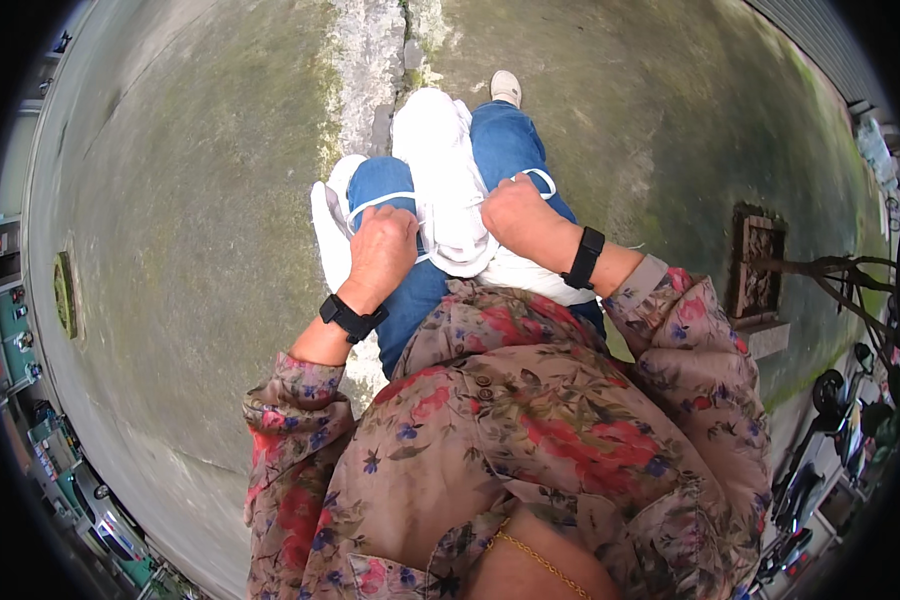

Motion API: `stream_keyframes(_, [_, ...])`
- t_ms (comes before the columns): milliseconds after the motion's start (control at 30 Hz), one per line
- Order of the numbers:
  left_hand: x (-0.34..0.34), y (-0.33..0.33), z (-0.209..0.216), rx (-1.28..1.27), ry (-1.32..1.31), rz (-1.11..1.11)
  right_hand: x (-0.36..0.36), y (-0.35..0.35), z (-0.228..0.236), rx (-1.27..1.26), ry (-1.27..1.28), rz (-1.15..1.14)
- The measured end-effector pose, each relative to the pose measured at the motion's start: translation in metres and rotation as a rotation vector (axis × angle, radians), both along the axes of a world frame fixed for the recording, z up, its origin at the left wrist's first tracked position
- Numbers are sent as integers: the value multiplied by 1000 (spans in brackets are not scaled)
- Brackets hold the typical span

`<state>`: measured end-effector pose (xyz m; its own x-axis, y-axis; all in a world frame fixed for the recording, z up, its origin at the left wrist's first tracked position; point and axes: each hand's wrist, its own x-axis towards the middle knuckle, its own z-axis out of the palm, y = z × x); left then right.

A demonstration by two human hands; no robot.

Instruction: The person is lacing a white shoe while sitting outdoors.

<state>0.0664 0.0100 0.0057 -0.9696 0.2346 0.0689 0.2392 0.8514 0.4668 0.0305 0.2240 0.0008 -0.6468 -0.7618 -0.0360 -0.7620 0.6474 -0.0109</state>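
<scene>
Across my lap and between my knees lies a bundle of white cloth [435, 150], gathered and ruffled near my waist; its exact kind I cannot tell. More white cloth [328, 225] hangs beside my left knee. My left hand [385, 242] is closed at the bundle's left edge, pinching a white cord [367, 207] that loops over my left thigh. On the other side my right hand [520, 212] has its fingers curled against the cloth, with a second white cord [547, 183] looping out from it. The fingertips of both hands are partly hidden.
Below me spreads a mossy concrete ground [210, 200] with a pale cracked strip [362, 75]. A square brown frame [757, 262] with bare branches [830, 266] stands at right. Parked motorbikes [820, 440] line the lower right; vehicles [105, 510] show at lower left.
</scene>
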Motion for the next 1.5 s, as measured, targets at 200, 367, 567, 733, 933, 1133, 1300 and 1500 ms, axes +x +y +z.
stream_keyframes(200, [-2, -1, -7, -119, -6, -35, -10, -2, 0, 43, -146, 35])
stream_keyframes(367, [-8, -2, -7, -99, -27, -138, -31, 7, 0, 72, -504, -109])
stream_keyframes(567, [-10, 7, -5, -163, -7, -176, -22, 5, 1, 10, -427, -77])
stream_keyframes(733, [-10, 18, -7, -220, 56, -204, -16, -3, -6, -59, -335, -28])
stream_keyframes(933, [-5, 17, -4, -284, 116, -96, -2, 3, -6, -91, -136, -74])
stream_keyframes(1133, [4, 27, -5, -238, 162, -52, 3, -5, -8, -260, -176, -290])
stream_keyframes(1300, [0, 26, -6, -263, 186, -120, 4, -8, -10, -255, -173, -355])
stream_keyframes(1500, [-2, 36, 12, -605, 126, -342, 6, -8, -10, -226, 17, -57])
